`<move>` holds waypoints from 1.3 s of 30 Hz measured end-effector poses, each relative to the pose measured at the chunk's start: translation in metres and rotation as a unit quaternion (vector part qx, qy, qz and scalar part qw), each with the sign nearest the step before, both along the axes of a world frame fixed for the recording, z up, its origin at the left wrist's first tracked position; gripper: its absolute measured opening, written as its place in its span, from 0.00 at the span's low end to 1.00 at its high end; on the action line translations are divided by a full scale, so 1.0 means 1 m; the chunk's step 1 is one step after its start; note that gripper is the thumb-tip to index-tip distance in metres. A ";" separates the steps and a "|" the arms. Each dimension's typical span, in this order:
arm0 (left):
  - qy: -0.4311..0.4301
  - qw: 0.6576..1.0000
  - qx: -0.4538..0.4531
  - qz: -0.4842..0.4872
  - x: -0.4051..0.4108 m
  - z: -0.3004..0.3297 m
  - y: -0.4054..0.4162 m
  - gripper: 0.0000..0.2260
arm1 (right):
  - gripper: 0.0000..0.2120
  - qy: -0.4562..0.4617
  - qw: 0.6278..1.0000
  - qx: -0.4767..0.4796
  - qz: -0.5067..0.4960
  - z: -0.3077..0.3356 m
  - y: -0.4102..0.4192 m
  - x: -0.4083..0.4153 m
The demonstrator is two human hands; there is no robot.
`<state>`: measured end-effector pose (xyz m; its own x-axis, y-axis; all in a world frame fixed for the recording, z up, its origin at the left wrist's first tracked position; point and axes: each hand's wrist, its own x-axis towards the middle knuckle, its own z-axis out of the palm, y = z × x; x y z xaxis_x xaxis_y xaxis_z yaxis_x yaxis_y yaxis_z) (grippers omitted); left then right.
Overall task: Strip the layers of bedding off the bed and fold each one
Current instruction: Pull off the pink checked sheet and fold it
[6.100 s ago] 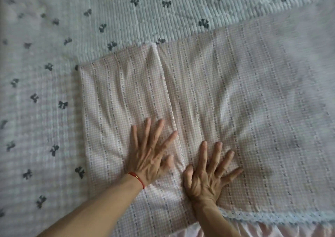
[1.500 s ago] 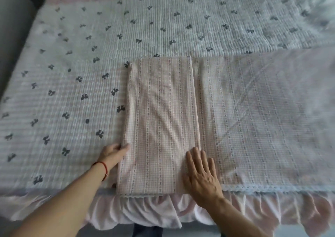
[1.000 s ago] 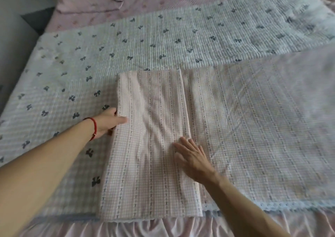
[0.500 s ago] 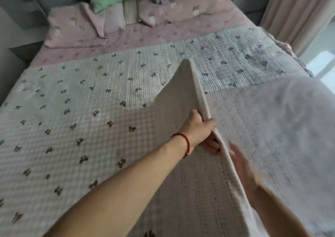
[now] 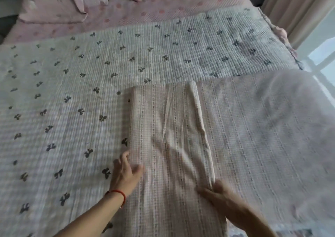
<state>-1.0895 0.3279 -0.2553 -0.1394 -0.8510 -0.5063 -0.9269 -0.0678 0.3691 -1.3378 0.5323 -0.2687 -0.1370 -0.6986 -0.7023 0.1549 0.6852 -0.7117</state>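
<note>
The left hand (image 5: 125,171), a red band (image 5: 117,194) at its wrist, lies with fingers straight on the left edge of the folded strip of the sheet (image 5: 244,131). The right hand (image 5: 217,191) rests flat at the strip's right edge, fingers extended toward the fold. The pink checked sheet has its left part folded into a long panel, the rest spread out to the right. It lies on a bow-print quilt (image 5: 90,84). Pink pillows (image 5: 52,2) sit at the far end of the bed, curtains (image 5: 293,6) at right.
</note>
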 end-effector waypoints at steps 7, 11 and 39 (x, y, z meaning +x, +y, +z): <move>0.032 0.992 0.038 0.113 -0.015 -0.027 -0.025 0.41 | 0.24 0.076 0.984 0.048 0.155 -0.009 -0.020 -0.026; 0.062 0.986 -0.012 0.155 -0.039 -0.035 -0.071 0.41 | 0.27 0.193 0.980 0.003 0.054 -0.006 -0.093 -0.054; -0.072 0.933 -0.325 0.134 -0.155 -0.128 -0.233 0.10 | 0.38 0.616 0.776 0.023 0.138 -0.087 -0.330 -0.092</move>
